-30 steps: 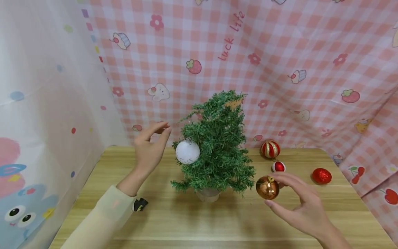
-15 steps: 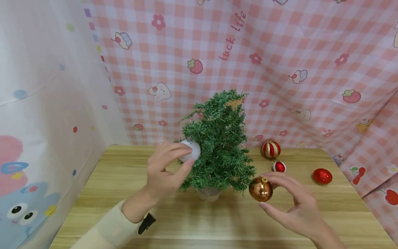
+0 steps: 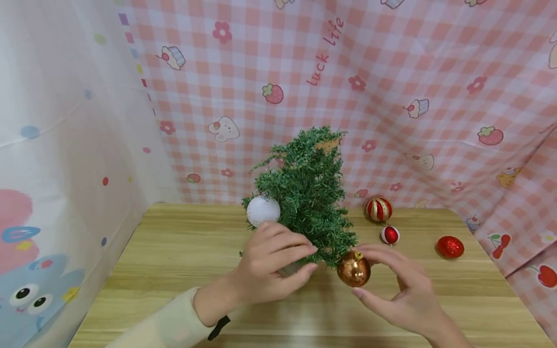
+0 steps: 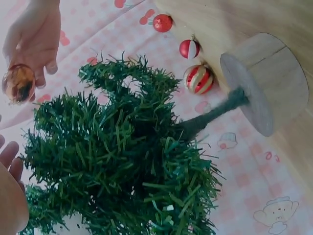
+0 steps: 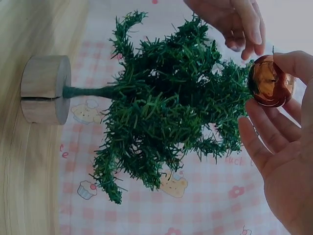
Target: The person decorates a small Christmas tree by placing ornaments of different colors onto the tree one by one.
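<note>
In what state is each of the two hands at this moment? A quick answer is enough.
Left hand: open, holding nothing.
Right hand: closed, holding the shiny copper-coloured ball.

We see a mirror-bright, smooth finish on the copper bauble [image 3: 354,269], with a metallic-looking cap [image 3: 359,256]. The white ball [image 3: 263,211] looks matt and faintly speckled. We find the tree [image 3: 313,198] bristly, like finely cut plastic, and its base [image 5: 44,81] bare, matt wood (cracked along its side, we notice). The striped ball [image 3: 378,209] pairs glossy red with grainy gold; the red ornament [image 3: 450,247] has a glittery, crinkled look. The desk [image 3: 165,251] shows smooth wood grain with a soft sheen, and the checked backdrop [image 3: 243,72] is creased, matt cloth.
</note>
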{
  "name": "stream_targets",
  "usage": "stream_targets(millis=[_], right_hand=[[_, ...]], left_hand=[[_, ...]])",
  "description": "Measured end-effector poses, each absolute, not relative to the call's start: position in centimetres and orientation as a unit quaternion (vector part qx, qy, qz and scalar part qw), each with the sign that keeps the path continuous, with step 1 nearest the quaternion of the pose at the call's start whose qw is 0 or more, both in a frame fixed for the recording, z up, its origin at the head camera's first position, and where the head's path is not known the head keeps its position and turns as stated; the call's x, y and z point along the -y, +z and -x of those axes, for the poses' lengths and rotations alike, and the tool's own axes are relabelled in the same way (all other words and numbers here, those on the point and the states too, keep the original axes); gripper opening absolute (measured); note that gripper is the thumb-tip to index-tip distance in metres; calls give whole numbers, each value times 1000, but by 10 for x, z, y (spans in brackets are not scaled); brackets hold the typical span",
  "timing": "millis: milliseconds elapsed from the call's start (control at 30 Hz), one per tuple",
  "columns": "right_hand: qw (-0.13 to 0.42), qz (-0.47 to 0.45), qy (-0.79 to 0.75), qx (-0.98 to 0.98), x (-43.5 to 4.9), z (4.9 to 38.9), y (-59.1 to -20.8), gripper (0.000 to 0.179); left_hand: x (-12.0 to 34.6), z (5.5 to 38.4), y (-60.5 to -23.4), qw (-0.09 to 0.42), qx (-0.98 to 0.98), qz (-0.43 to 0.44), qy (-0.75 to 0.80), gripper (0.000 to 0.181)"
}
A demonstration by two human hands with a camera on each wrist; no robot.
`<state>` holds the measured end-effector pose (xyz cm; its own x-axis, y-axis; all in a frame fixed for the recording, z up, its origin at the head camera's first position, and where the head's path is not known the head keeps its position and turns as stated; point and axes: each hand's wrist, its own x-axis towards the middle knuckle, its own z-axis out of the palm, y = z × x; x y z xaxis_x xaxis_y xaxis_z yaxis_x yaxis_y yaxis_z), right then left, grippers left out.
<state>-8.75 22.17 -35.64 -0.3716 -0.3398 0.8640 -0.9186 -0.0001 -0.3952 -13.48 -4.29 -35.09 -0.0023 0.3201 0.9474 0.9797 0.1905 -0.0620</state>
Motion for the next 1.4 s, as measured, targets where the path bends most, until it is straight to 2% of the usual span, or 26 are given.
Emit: stream_targets(millis=[633, 1400], right_hand=[[279, -491, 500, 656, -211, 87, -358, 47], [273, -469, 495, 678, -210, 88, -365, 47]], left_hand=[[34, 133, -354, 476, 635, 556, -246, 14], [31, 140, -344, 453, 638, 532, -323, 16]])
